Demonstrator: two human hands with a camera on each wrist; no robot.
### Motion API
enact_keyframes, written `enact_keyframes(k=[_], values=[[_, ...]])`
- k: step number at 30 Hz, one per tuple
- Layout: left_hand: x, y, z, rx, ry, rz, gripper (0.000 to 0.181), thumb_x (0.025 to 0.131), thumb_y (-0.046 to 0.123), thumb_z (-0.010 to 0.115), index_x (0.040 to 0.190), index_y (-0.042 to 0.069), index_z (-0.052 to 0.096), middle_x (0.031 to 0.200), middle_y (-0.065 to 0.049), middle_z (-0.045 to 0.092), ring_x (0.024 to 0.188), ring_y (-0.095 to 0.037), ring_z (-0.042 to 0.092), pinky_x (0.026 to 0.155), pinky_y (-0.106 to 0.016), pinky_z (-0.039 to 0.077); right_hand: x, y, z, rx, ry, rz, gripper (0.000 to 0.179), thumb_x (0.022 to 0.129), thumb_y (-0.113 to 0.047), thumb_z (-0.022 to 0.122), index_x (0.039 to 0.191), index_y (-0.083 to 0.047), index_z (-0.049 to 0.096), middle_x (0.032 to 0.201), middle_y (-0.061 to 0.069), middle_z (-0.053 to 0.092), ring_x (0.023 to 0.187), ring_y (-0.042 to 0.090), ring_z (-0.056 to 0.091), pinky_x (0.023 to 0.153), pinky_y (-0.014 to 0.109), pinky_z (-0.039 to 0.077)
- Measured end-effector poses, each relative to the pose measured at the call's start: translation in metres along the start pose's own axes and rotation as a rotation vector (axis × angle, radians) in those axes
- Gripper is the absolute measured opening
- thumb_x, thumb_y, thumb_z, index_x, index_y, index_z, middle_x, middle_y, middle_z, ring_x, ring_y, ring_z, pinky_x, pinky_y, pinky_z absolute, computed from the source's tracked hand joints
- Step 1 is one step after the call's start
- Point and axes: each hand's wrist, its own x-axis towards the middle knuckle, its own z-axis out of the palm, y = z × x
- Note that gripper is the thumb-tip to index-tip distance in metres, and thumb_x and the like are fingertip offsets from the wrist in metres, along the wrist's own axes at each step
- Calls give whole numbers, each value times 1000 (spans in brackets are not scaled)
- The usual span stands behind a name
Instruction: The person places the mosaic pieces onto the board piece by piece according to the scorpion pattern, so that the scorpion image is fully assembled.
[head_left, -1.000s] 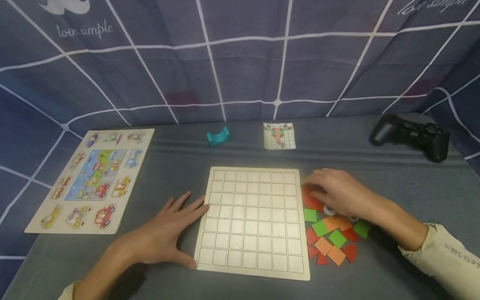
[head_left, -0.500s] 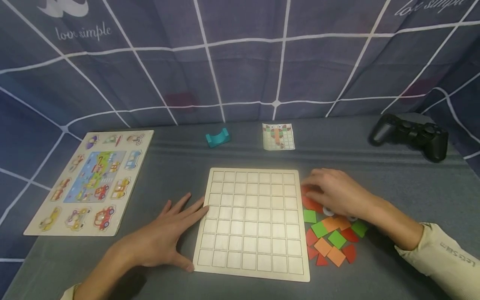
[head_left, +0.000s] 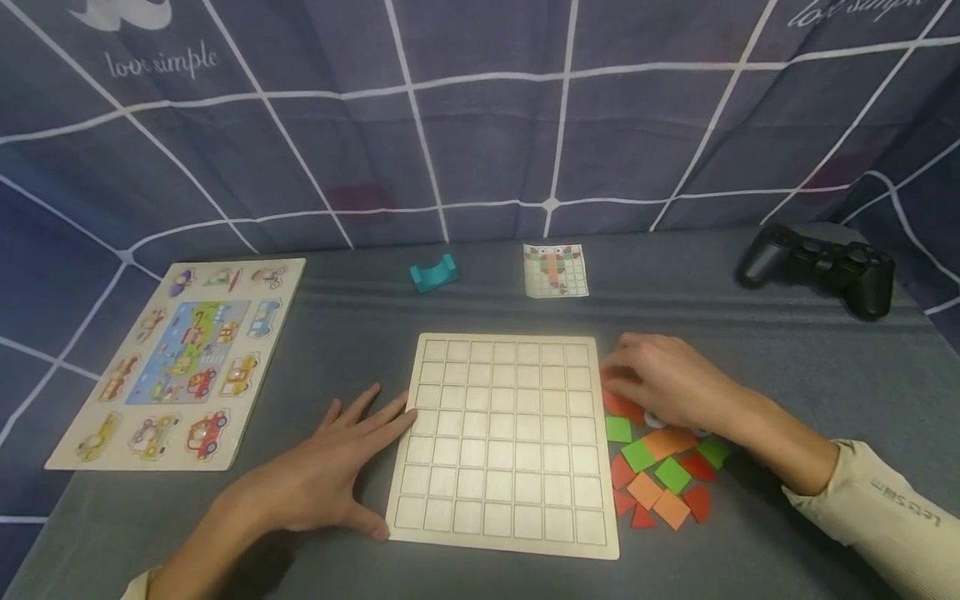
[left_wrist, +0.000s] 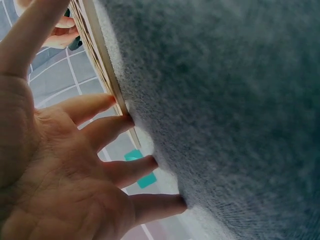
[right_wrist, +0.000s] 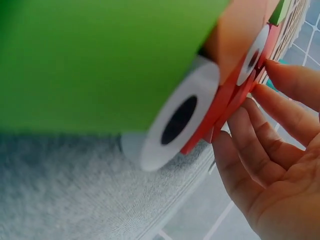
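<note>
At far left on the grey tabletop (head_left: 337, 571) lies a pale wooden puzzle board (head_left: 265, 343) with colourful vehicle pictures. The left hand (head_left: 322, 471) lies open, fingers spread, touching the left edge of a flat, pale wooden grid board (head_left: 498, 458) set between the two hands. Behind the grid board are a curved teal block (head_left: 433, 275) and, right of it, a small paper card (head_left: 555, 271) with a coloured pattern. Just beside the grid board, the right hand (head_left: 667, 379) bends its fingers onto flat red pieces (head_left: 622, 407); whether it pinches one, I cannot tell. Under and before it lie white discs with black centres (right_wrist: 180, 120), green squares (head_left: 672, 475), orange squares (head_left: 643, 490) and red wedges (head_left: 697, 502). At far right rests a black game controller (head_left: 817, 268)
</note>
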Motion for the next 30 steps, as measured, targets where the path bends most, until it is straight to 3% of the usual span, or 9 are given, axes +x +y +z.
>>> enact_keyframes(k=[10, 22, 30], values=[[0, 1, -1, 8, -1, -6, 122, 58, 64, 83, 157, 20, 27, 164, -1, 15, 149, -36, -1, 108, -72, 2, 1, -2, 0, 2, -12, 11, 10, 86, -10, 76, 96, -11, 74, 75, -8, 50, 63, 10, 45, 59, 29, 41], [0, 1, -1, 12, -1, -5, 122, 58, 63, 84, 157, 19, 28, 164, -1, 15, 149, -37, 0, 108, -72, 2, -3, 1, -3, -43, -23, 3, 22, 81, -2, 76, 100, -11, 75, 80, -5, 52, 69, 13, 46, 61, 30, 41], [1, 1, -1, 19, 1, -9, 122, 58, 62, 85, 157, 19, 28, 163, -1, 16, 149, -37, 1, 108, -72, 3, -4, -1, -5, -15, 26, -25, 25, 83, -4, 77, 107, -11, 74, 87, -6, 60, 71, 11, 49, 62, 30, 44]])
